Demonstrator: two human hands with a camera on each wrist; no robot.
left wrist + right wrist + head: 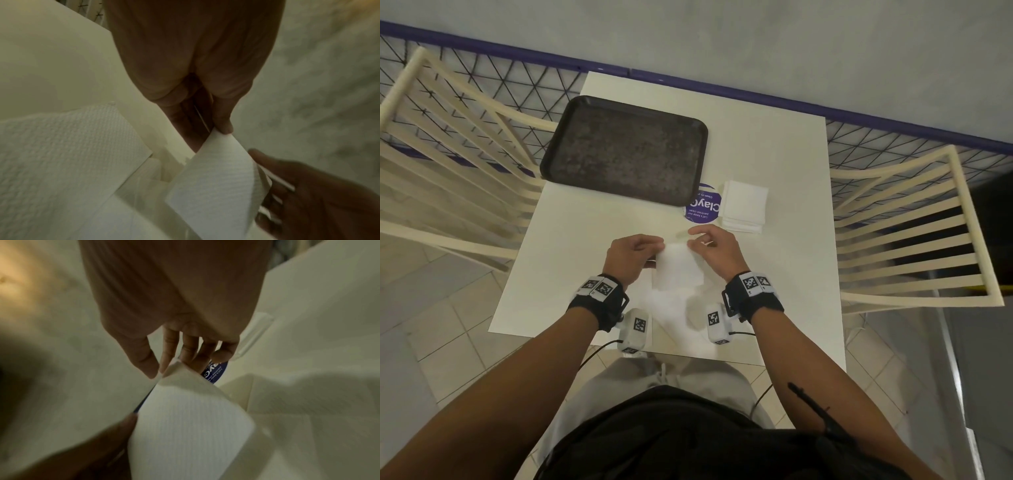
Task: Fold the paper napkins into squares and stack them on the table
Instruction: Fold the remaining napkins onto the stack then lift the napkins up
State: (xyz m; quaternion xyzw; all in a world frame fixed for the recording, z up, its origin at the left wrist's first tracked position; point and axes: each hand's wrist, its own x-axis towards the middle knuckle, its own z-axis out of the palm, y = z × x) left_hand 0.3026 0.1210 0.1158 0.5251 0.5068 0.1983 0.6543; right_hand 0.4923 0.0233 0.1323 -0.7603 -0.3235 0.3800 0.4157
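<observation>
- The left hand (pixel 631 255) and right hand (pixel 714 250) each pinch a top corner of the napkin (pixel 678 270).
- Match the corners, then press flat on the tabletop (pixel 592 274).

One table (pixel 774 274) is recorded as the landmark. On it, one dark tray (pixel 625 150) is counted at the far left part. One round purple sticker (pixel 703 205) is noted just beside the tray's near right corner. One stack of folded napkins (pixel 744 205) is listed just right of the sticker; the number of napkins in it cannot be told. One napkin (pixel 678 270) is counted, held above the table's near middle by two hands: one left hand (pixel 631 255), one right hand (pixel 717 250). Two slatted chairs are entered, one left chair (pixel 448 178) and one right chair (pixel 914 240), at the table's sides.
</observation>
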